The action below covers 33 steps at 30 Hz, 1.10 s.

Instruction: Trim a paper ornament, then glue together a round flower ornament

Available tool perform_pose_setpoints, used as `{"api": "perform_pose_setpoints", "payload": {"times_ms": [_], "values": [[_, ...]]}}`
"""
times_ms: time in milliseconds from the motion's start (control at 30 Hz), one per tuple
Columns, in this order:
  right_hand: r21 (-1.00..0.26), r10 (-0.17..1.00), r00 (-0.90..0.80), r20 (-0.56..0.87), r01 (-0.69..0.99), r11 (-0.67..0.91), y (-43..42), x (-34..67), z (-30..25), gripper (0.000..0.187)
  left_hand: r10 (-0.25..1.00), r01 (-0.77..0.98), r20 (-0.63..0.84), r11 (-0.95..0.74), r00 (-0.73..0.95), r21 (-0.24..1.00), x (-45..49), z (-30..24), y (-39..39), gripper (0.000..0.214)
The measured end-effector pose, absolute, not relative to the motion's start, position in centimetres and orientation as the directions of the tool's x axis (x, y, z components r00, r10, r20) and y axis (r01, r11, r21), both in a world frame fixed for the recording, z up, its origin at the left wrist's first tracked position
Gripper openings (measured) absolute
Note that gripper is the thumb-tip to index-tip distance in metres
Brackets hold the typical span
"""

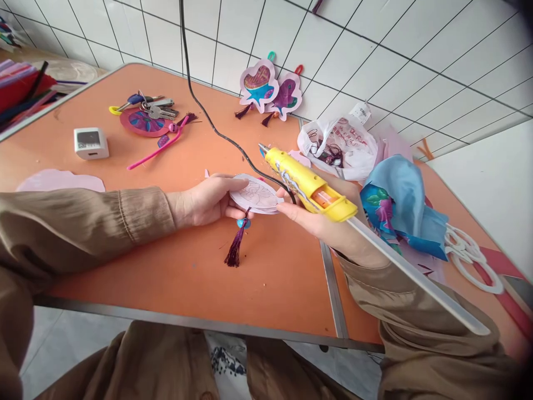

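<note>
My left hand (208, 201) is closed on the left side of a round pale paper ornament (256, 195) with a line drawing on it. From its lower edge hang a blue bead (243, 223) and a dark purple tassel (234, 250). A yellow hot glue gun (306, 183) rests in my right hand (318, 222), its nozzle pointing up and left. A long white glue stick (416, 275) sticks out of its back end, over my right forearm. Fingertips of the right hand touch the ornament's right edge. The gun's handle is mostly hidden.
A black cord (216, 132) crosses the orange table (200, 278). Keys (156, 108), a pink pendant (144, 123) and a white charger (90, 143) lie left. Two tasselled ornaments (270, 89) lean on the tiled wall. At right are a plastic bag (358, 147), blue fabric (410, 191) and white-handled scissors (474, 258).
</note>
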State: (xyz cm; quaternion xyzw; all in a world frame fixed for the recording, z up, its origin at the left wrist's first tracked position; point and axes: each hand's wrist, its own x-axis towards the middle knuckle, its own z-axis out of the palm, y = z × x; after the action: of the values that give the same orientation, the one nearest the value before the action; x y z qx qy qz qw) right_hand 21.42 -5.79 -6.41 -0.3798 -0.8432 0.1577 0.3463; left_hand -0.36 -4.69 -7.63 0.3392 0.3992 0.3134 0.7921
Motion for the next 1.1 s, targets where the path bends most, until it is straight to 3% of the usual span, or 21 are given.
{"api": "perform_pose_setpoints", "payload": {"times_ms": [300, 633, 867, 1033, 1100], "values": [[-0.618, 0.78, -0.505, 0.369, 0.494, 0.612, -5.6, 21.7, -5.7, 0.033, 0.745, -0.253, -0.417, 0.601, 0.52, 0.758, -0.6, -8.1, -4.1, 0.038], [-0.545, 0.766, -0.526, 0.37, 0.544, 0.638, -5.5, 21.7, -5.4, 0.017, 0.741, -0.241, -0.415, 0.599, 0.528, 0.763, -0.7, -7.8, -4.0, 0.038], [-0.624, 0.795, -0.456, 0.401, 0.499, 0.601, -5.5, 21.3, -6.0, 0.017, 0.736, -0.206, -0.415, 0.59, 0.536, 0.781, -0.9, -7.4, -4.2, 0.036], [-0.706, 0.85, -0.418, 0.322, 0.492, 0.509, -6.4, 21.6, -3.8, 0.013, 0.748, -0.324, -0.379, 0.604, 0.545, 0.728, -1.4, -8.2, -4.0, 0.042], [-0.753, 0.847, -0.452, 0.28, 0.444, 0.486, -6.8, 22.4, -2.6, 0.019, 0.756, -0.369, -0.369, 0.607, 0.541, 0.704, -1.6, -8.4, -3.9, 0.045]]}}
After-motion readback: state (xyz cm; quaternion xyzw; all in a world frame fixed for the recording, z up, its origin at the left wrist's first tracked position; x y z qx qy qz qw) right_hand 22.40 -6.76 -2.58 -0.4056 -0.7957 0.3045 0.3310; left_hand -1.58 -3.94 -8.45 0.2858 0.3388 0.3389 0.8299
